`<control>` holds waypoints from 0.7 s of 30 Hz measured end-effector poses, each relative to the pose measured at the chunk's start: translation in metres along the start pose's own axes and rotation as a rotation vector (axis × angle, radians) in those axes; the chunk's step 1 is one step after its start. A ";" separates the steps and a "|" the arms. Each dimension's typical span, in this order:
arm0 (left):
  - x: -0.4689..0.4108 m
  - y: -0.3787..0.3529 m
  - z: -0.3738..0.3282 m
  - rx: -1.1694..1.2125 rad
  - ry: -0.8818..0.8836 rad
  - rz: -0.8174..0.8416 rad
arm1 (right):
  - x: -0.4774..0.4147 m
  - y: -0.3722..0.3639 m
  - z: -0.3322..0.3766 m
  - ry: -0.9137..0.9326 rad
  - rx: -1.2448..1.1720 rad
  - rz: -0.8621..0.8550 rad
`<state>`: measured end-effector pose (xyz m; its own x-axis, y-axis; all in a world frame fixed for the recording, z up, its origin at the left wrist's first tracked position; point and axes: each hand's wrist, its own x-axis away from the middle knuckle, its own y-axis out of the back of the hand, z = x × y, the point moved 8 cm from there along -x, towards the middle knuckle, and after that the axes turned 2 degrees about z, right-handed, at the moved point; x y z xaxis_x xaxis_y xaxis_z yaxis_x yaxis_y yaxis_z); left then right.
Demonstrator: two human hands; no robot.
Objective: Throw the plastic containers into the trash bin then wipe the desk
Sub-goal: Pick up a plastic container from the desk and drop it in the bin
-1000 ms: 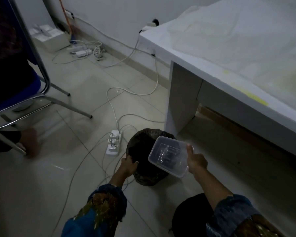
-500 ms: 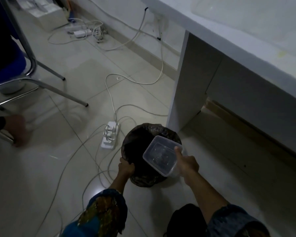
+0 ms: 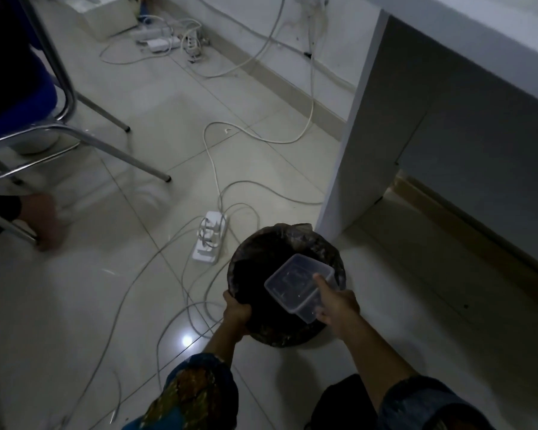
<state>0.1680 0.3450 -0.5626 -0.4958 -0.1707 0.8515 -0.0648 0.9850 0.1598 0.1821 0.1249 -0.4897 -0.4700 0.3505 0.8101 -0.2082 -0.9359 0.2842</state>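
As the left hand [image 3: 237, 312] grips the trash bin [image 3: 263, 241], the right hand [image 3: 337, 307] has lowered its pinched plastic container [image 3: 292, 285] over the mouth for release.

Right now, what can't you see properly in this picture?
Head view only:
Inside the trash bin: too dark to tell what it holds.
The desk top: cut off by the picture's upper edge.
The left hand's fingertips: hidden over the bin's rim.
The foot by the chair: blurred.
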 end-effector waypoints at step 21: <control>0.016 0.052 -0.011 -0.443 -0.199 -0.091 | -0.003 -0.026 -0.008 0.084 0.327 0.042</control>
<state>0.1662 0.3928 -0.5352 -0.6639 -0.2056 0.7190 0.2369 0.8541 0.4630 0.1822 0.1486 -0.5036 -0.5444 0.3006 0.7831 0.0923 -0.9064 0.4121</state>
